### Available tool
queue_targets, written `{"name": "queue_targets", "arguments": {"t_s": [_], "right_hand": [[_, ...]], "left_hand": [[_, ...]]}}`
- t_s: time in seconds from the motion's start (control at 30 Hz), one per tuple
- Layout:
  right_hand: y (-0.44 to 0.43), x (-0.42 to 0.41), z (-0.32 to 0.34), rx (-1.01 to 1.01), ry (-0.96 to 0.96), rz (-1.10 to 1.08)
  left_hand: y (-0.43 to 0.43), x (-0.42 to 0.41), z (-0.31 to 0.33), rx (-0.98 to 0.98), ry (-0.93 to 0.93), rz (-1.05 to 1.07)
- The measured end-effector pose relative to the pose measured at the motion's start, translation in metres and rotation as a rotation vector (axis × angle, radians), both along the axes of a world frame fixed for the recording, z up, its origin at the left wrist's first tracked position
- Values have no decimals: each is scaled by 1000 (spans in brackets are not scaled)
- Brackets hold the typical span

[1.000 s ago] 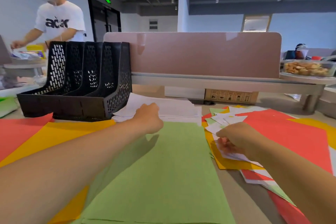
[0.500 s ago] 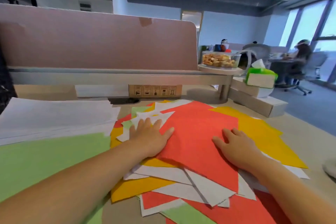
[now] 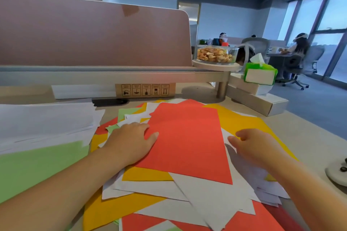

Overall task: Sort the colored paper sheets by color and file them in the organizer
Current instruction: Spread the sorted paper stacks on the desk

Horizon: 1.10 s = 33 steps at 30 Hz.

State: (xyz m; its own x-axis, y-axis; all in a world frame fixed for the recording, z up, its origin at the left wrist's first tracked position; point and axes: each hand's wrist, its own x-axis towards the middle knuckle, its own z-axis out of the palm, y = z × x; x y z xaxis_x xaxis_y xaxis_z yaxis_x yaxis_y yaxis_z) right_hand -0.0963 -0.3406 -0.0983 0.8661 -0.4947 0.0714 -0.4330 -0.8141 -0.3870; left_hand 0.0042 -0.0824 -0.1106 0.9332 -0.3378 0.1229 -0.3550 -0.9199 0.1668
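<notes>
1. The left hand (image 3: 131, 142) lies flat, fingers straight, pressing on the left edge of a large red paper sheet (image 3: 187, 140). It grips nothing, and its thumb reaches onto the red surface.
2. Half a second ago this hand rested at the same edge with its fingers more spread. It remains there now.
3. The right hand (image 3: 251, 146) is at the red sheet's right edge, fingers loosely bent and thumb pointing left. It holds nothing that can be seen.
4. Half a second earlier the right hand lay flat on the red sheet itself. It has since moved off to the right, over a white paper sheet (image 3: 234, 172) that carries its shadow.
5. The red sheet is on top of a mixed pile, as it was before.
6. Under it are a yellow paper sheet (image 3: 240, 120) fanning out to the right, more white sheets (image 3: 206, 193) toward the person, and yellow, red and pale green corners poking out at the left.
7. To the left of the pile, a large green paper sheet (image 3: 37, 165) lies flat on the beige desk (image 3: 300, 137), with a stack of white paper (image 3: 47, 122) behind it.
8. Behind the pile stands a pink desk divider panel (image 3: 93, 33), and a brown cardboard box printed with handling symbols (image 3: 145, 90) sits under its shelf.
9. At the divider's right end are a clear glass container of snacks (image 3: 216, 55) and a green tissue pack (image 3: 261, 73).
</notes>
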Motion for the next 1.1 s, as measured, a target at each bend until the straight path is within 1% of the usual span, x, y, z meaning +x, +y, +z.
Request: {"name": "queue_targets", "arguments": {"t_s": [0.07, 0.13, 0.17, 0.23, 0.27, 0.33, 0.43, 0.57, 0.67, 0.73, 0.83, 0.87, 0.9, 0.93, 1.0, 1.03, 1.07, 1.1], "right_hand": [[-1, 1, 2, 66, -91, -46], [-1, 0, 5, 223, -153, -78], [0, -2, 6, 322, -144, -87], [2, -6, 8, 483, -51, -75], [2, -8, 10, 537, -1, -64], [2, -11, 15, 622, 38, -64], [-4, -14, 22, 710, -48, -140], [-16, -19, 29, 774, -148, -253], [-15, -20, 26, 837, -180, -305], [-8, -17, 22, 880, -173, -289], [7, -14, 22, 1089, -111, -158], [11, -14, 26, 1115, -93, -134], [12, -14, 29, 1088, -104, -133], [10, -13, 30, 1024, -145, -162], [-1, -11, 32, 930, -250, -323], [-5, -11, 33, 976, -304, -397], [-9, -11, 34, 1082, -367, -449], [-12, -11, 33, 1234, -424, -470]], "left_hand": [[0, -2, 1, 0, -34, 43], [-1, -3, -2, -29, -29, 53], [-1, -4, -4, -49, -24, 33], [-2, -4, -6, -88, -32, -35], [-2, -3, -6, -95, -41, -71], [-2, -1, -6, -54, -63, -119], [-1, 1, -7, -6, -47, -90], [1, -1, -7, -75, -112, -23], [3, 1, -7, -119, -108, -11], [1, 0, -7, -118, -73, -20], [0, -1, -7, -134, -26, -35], [1, 0, -6, -144, -21, -38], [1, 0, -6, -153, -18, -38], [2, 1, -7, -158, -14, -38], [2, 1, -6, -163, -13, -40], [2, 0, -6, -163, -14, -42], [2, 0, -6, -166, -13, -43], [1, 1, -7, -173, -11, -46]]}}
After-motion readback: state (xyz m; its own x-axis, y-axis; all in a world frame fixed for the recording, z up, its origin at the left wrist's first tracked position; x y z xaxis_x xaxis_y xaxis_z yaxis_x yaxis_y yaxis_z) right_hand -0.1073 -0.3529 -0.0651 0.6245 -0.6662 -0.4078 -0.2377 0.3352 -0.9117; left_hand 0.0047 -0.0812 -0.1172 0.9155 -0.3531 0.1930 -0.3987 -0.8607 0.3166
